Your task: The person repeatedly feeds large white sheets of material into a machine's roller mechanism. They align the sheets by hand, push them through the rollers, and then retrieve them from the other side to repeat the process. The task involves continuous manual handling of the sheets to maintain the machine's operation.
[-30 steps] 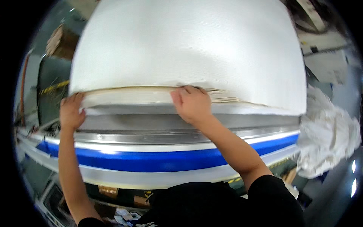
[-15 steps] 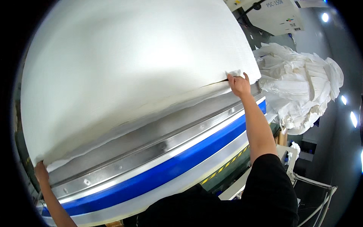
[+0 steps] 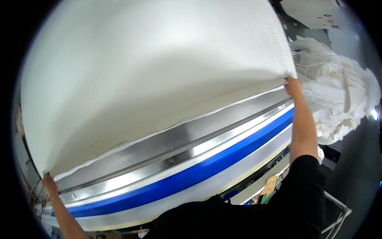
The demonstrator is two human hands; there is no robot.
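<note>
A wide sheet of white fabric (image 3: 159, 71) is spread over a metal surface, its near edge running slantwise from lower left to upper right. My left hand (image 3: 49, 185) is closed on the fabric's near left corner. At the far end of that edge, my right hand (image 3: 294, 87) pinches the fabric by its right corner. Between the hands the edge is drawn nearly straight, with slight ripples. A strip of bare grey metal (image 3: 175, 140) shows on the near side of it.
A blue band (image 3: 179, 180) and a pale rail run along the machine's front, close to my body. To the right stands a big heap of crumpled white fabric (image 3: 334, 87). A white metal frame (image 3: 338, 211) is at the lower right, near some brown cardboard (image 3: 269, 185).
My right hand has slid right along the edge to the corner, and its fingers have closed more. The fabric's near edge now lies straighter. My view has shifted slightly.
</note>
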